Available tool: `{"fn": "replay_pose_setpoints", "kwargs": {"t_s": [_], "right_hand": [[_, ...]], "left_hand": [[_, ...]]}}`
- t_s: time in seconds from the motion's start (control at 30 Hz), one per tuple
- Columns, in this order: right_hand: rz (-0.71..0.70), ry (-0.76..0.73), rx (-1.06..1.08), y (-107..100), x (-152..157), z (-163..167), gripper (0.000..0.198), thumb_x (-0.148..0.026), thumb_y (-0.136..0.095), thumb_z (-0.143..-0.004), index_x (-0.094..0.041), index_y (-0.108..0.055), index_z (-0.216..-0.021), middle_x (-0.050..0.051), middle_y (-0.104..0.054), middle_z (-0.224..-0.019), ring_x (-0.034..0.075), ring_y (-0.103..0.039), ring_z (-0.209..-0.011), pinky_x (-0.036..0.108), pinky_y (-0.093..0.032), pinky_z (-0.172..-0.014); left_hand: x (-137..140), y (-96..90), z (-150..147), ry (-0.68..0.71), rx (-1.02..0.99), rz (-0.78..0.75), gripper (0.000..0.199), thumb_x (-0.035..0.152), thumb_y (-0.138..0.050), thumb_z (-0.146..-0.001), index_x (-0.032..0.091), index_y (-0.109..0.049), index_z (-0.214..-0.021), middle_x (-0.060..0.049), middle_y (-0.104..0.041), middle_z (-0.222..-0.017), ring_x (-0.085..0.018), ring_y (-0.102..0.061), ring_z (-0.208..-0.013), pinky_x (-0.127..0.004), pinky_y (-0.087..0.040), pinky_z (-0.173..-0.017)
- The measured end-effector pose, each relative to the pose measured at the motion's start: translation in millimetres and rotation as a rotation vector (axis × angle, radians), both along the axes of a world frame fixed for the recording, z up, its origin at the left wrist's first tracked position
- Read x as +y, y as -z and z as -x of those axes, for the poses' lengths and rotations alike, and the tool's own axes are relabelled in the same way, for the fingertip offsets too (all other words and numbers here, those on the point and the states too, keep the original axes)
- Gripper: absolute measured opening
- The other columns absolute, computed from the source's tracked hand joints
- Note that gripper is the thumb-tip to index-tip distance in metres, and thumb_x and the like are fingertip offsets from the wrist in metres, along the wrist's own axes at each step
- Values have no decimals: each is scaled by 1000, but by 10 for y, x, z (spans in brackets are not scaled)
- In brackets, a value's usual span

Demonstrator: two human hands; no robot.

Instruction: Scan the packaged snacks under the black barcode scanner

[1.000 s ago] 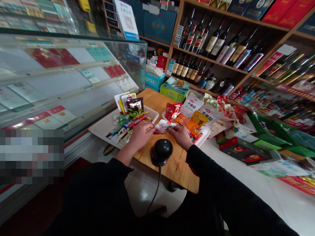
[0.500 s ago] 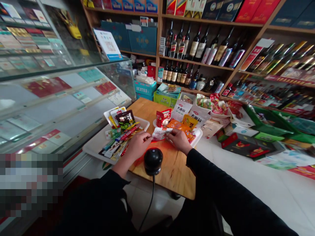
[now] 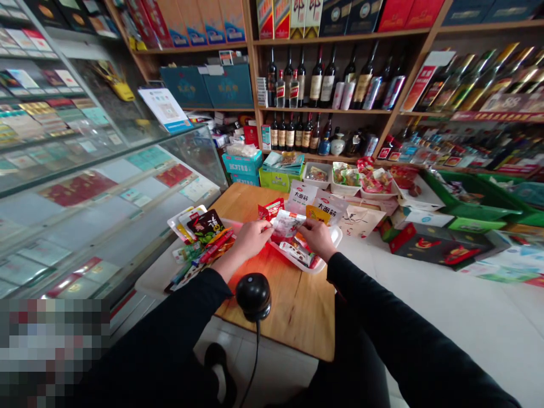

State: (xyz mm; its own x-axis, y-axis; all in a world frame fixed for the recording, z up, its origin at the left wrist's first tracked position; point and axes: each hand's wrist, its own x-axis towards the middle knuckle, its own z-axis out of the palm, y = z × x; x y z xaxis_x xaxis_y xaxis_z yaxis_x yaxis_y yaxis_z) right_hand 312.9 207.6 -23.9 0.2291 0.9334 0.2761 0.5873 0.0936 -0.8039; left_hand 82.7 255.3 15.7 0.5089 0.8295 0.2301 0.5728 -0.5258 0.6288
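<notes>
Between my two hands a small white and red snack packet (image 3: 289, 222) is held up by its side edges. The fingers of my left hand (image 3: 254, 237) pinch its left edge, and my right hand (image 3: 318, 238) pinches the right one. It hangs over a white tray (image 3: 323, 266) of snack packets on the wooden table (image 3: 289, 306). In front of me stands a black barcode scanner (image 3: 254, 292) with a cable, casting red light by my left hand. A second white tray (image 3: 148, 277), left of that hand, holds several colourful packets.
A glass display counter (image 3: 140, 187) runs along the left. Shelves with bottles (image 3: 317, 79) and boxes stand at the back. Green crates (image 3: 467, 198) and dark gift boxes (image 3: 429, 246) are on the right. Large white snack bags (image 3: 302, 194) stand behind the right tray.
Both hands have raised the packet away from the scanner and slightly right, over the right tray. Its face is now tilted more toward me. The camera view has shifted.
</notes>
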Motion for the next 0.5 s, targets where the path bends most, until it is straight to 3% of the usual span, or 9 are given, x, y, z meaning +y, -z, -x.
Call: {"fn": "replay_pose_setpoints", "kwargs": {"t_s": [0.13,0.3,0.4,0.5], "right_hand": [[31,50,74,32,68,-169,23,-36,-58,-84,-19,-70,-75,-2,-65,-63,15,-56,-60,25,-37,-56],[80,46,180,125,171,-347,22,-28,-59,-82,-19,-77,-92,0,-72,-71,17,-63,-63,25,-46,-59],[83,37,190,237,256,-447,31,-16,-58,-78,-22,-77,-102,2,-77,-87,18,-70,-77,28,-52,-70],[68,53,144,368,325,-532,43,-11,-59,-76,-26,-74,-113,3,-78,-106,21,-71,-97,32,-54,-86]], "left_hand": [[180,20,-225,15,31,-29,26,38,-59,-93,19,-76,-86,-4,-75,-75,-20,-68,-67,-29,-44,-61],[334,141,-429,31,1,51,21,33,-63,-91,20,-78,-99,-7,-79,-90,-24,-74,-83,-32,-53,-71],[373,203,-494,102,-38,104,23,26,-63,-90,21,-75,-109,-7,-79,-105,-24,-75,-97,-33,-57,-83],[392,269,-514,196,-71,197,39,19,-64,-87,21,-68,-127,-8,-75,-123,-24,-72,-110,-35,-57,-93]]}}
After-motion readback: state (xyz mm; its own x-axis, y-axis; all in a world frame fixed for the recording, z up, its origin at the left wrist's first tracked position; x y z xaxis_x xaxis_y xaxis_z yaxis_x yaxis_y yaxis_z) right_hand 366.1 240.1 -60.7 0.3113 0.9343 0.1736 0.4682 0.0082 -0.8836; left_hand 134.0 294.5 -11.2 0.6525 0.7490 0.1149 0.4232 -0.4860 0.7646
